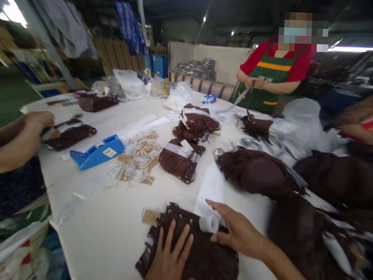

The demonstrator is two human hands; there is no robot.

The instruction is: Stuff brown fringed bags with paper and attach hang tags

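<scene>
A dark brown fringed bag with metal eyelets along its top edge lies flat in front of me. My left hand rests on it, palm down with the fingers spread. Over the bag's upper right part is my right hand, thumb and forefinger wide apart. Between them, at the bag's edge, sits a small white rolled piece; I cannot tell whether the right hand touches it. A brown card tag sticks out at the bag's upper left corner. White sheets lie just beyond the bag.
Past the bag are a pile of string tags, a blue tape dispenser and a wrapped brown bag. More brown bags crowd the right side. A co-worker's hands are at the left; another person stands across the table.
</scene>
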